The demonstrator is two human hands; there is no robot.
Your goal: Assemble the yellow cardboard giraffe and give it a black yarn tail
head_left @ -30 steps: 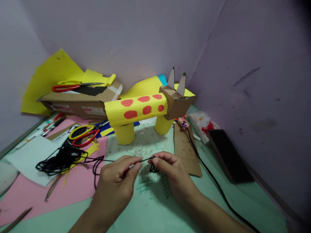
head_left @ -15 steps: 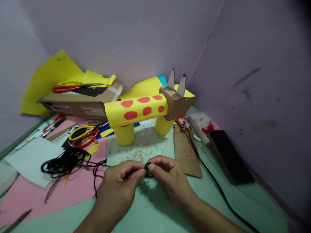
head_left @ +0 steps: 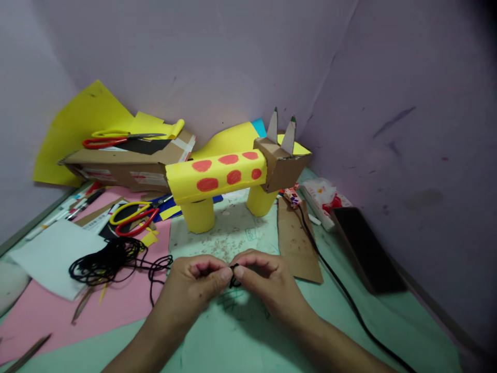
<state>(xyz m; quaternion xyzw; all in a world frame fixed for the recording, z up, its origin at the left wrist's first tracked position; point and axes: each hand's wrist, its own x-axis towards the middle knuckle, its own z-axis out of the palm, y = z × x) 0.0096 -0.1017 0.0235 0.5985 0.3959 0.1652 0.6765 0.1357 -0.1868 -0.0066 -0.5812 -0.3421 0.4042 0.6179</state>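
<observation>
My left hand [head_left: 194,290] and my right hand [head_left: 267,282] meet low over the middle of the table. Each pinches a small looped bunch of black cord [head_left: 234,278] between thumb and forefinger. From the left hand's side the cord runs back to a tangled black coil [head_left: 108,261] on the pink and white paper. Just beyond my hands stands a yellow paper-covered animal figure [head_left: 217,178] with red spots, tube legs, and a cardboard box head [head_left: 285,168] bearing two pointed pieces.
Scissors [head_left: 135,215] with red and yellow handles lie at left beside pink paper [head_left: 77,331]. Behind them a cardboard box [head_left: 124,173] carries another pair of scissors [head_left: 116,139]. At right are a cardboard strip [head_left: 297,248], a black cable [head_left: 345,295] and a phone [head_left: 368,251].
Both hands have shifted very slightly left, keeping their pinch on the cord. The coil on the left has moved a little to the right. The figure looks the same.
</observation>
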